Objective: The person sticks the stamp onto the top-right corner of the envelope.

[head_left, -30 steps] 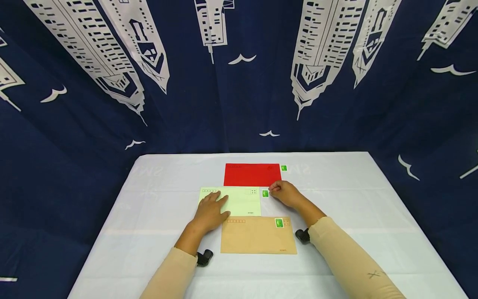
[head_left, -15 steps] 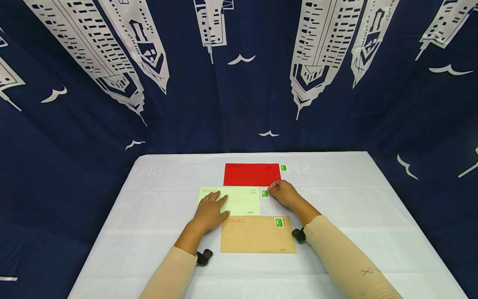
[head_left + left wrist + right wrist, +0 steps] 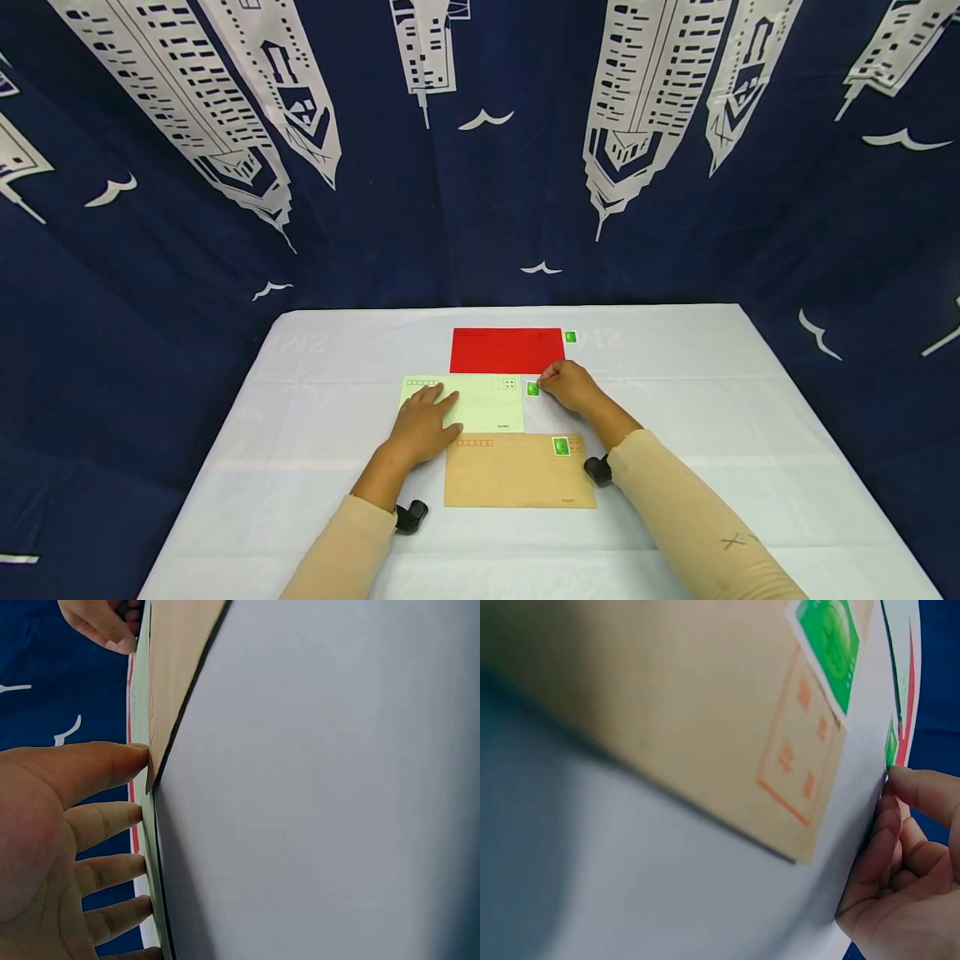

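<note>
My left hand point(image 3: 422, 423) lies with fingers spread on the pale green envelope point(image 3: 489, 407). Its thumb reaches the top left corner of the brown envelope point(image 3: 517, 483). To the right of the green envelope, a small green postage stamp point(image 3: 532, 388) is on the white cloth. My right hand point(image 3: 572, 387) has its thumb and curled index finger together at that stamp's right edge, pinching it there. From the right wrist view, the thumb point(image 3: 919, 784) is right at the corner of the stamp point(image 3: 891, 746), which is seen nearly edge-on.
A red envelope point(image 3: 506, 350) lies at the back, with another green stamp point(image 3: 571, 337) beside its right edge. The brown envelope bears a green stamp point(image 3: 561, 447) near its top right corner. Behind the white table point(image 3: 300, 467) hangs a dark blue printed curtain point(image 3: 375, 225).
My right forearm and wrist have shifted slightly left and inward, fingertips staying at the stamp's edge. My left hand has kept its place on the green envelope.
</note>
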Available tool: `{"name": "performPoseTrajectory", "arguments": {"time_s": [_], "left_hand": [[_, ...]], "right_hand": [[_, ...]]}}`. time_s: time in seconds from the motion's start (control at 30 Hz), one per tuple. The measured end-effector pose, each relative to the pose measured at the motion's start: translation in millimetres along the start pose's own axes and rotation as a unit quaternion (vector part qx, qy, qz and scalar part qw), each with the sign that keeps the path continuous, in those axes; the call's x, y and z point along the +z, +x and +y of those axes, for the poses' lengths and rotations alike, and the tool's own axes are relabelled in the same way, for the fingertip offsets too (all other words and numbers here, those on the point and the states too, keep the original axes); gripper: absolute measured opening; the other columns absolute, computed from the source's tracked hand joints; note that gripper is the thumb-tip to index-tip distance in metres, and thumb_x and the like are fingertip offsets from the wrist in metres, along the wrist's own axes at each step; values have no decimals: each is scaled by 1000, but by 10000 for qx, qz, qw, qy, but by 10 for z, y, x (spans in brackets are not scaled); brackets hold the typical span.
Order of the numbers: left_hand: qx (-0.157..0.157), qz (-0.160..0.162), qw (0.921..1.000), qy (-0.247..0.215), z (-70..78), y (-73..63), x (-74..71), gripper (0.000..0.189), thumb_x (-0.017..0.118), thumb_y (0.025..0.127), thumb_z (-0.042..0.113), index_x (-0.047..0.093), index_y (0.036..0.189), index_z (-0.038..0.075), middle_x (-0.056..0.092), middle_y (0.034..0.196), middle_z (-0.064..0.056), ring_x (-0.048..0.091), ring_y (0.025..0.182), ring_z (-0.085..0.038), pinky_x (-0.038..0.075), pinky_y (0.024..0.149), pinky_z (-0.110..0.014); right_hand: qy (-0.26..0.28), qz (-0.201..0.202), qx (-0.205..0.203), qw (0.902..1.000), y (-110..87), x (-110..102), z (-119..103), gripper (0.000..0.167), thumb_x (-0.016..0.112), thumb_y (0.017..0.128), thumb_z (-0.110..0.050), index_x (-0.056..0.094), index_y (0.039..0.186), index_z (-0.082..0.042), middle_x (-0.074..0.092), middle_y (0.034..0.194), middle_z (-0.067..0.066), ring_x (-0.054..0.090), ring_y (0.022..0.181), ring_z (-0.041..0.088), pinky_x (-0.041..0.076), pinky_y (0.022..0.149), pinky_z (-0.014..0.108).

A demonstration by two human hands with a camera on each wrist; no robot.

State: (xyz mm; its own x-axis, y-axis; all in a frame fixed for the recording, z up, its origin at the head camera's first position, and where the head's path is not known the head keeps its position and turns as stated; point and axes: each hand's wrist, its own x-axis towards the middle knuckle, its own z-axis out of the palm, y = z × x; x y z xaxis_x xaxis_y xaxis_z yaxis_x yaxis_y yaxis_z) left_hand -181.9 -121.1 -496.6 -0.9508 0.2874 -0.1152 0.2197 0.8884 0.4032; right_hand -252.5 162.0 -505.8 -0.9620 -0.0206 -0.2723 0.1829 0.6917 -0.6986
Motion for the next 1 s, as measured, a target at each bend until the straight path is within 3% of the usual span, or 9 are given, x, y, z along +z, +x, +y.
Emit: {"name": "performPoseTrajectory", "arguments": {"time_s": [0.5,1.0], "left_hand": [[24,-9,10000,42,4,-5,8,59,64,98,33,50,150,11,38,161,-18,28,152,-40,25,124,-58],[7,14,10000,36,26,0,-27,59,65,97,32,51,150,10,38,161,-19,29,152,-41,25,123,-58]], "right_hand": [[367,-366,267,9983,-7,-82,29,16,66,97,-22,65,99,-7,62,102,11,56,91,23,46,72,25],[522,-566,-43,9970,-5,-127,49,15,65,97,-20,65,97,-6,61,99,9,54,95,24,44,81,29]]}}
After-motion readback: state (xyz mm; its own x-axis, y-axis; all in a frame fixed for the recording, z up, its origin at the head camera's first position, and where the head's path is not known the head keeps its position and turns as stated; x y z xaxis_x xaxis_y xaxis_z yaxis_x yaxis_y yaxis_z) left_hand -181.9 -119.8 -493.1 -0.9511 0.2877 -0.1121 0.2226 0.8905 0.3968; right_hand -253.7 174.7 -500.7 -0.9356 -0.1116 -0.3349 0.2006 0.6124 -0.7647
